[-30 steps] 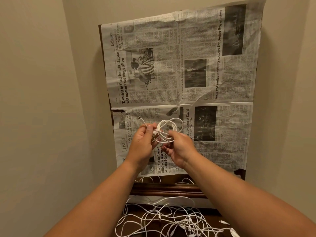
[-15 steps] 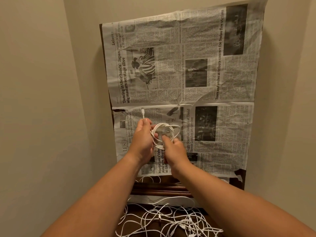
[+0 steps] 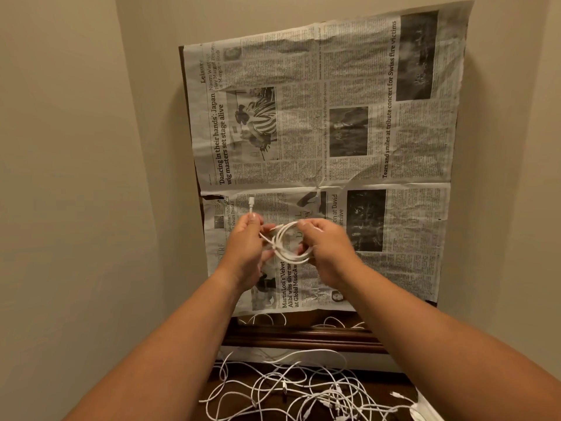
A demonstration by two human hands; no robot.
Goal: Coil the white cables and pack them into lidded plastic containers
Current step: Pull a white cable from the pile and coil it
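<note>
Beige walls (image 3: 76, 177) meet in a corner on our L. A creased newspaper sheet (image 3: 334, 132) is spread over a dark wood panel, w/ only the panel's L edge & bottom R corner showing. We hold both arms out in front of the paper's lower half.

Our L hand (image 3: 246, 247) pinches one cable end btwn thumb & fingertips, just below the plug (image 3: 251, 203), which sticks straight up above the knuckles. Our R hand (image 3: 329, 250) has its fingers curled round the R side of a small white coil (image 3: 285, 247), thumb on top. The coil is several loops, held in the air btwn the two hands, touching both. A short strand runs from the coil's L side up into the L hand's pinch.

Below our forearms a dark wood ledge (image 3: 303, 337) runs across. Nearer to us, loose white cables (image 3: 303, 393) lie in a tangled heap on dark wood, a few plugs visible among them. A few more loops peek out under the paper's bottom edge.
</note>
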